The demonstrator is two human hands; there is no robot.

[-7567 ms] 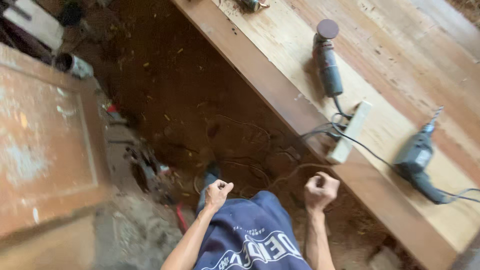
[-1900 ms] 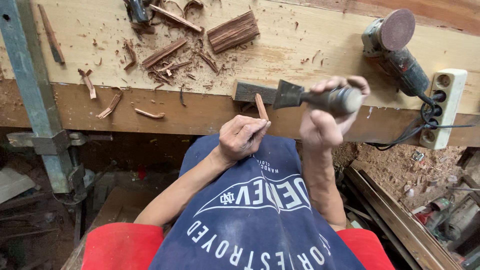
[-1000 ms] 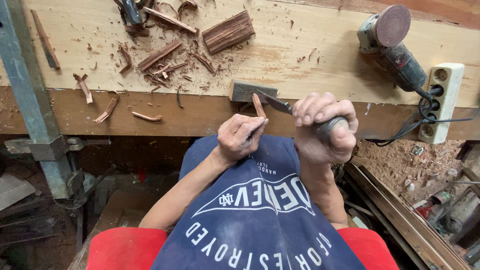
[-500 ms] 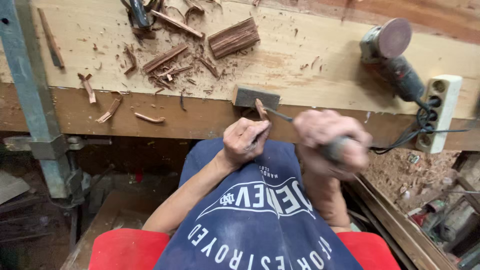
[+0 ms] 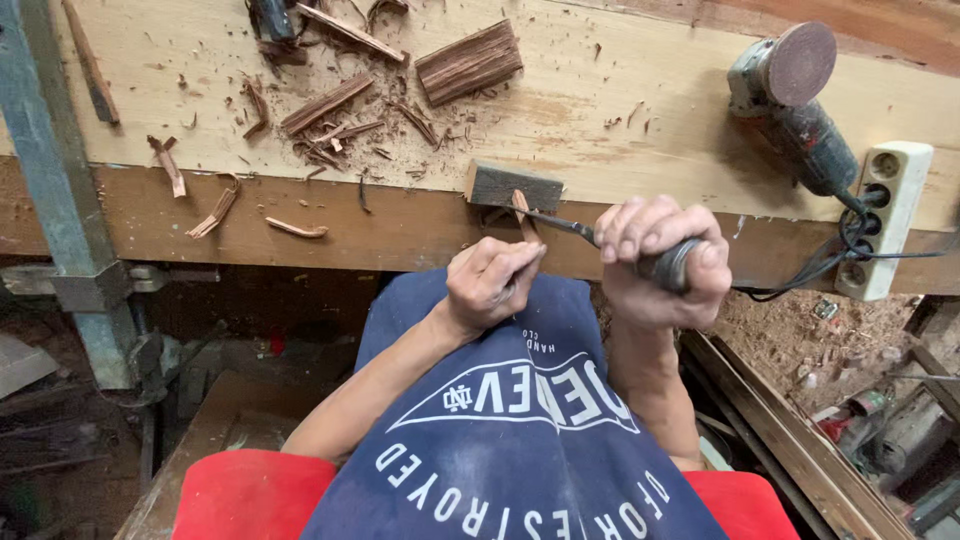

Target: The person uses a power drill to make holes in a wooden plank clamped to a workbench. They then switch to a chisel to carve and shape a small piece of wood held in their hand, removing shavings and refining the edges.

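Left hand (image 5: 490,285) pinched shut on a thin reddish wood sliver (image 5: 523,212) propped against the bench (image 5: 620,130) edge just below a small dark block (image 5: 513,184); right hand (image 5: 660,262) fisted tight around the dark handle of a knife (image 5: 590,238), blade tip touching the sliver. Light, stiff, brittle-looking piece, likely to split along the grain, so best pinched low, clear of the blade. Sliver's lower end buried in the fingers, most of the handle hidden in the fist, blade edge too thin to make out.

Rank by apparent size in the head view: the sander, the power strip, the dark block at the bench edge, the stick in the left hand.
1. Sander
2. Power strip, close to the sander, so unsure
3. Dark block
4. Stick, mostly hidden by the left hand
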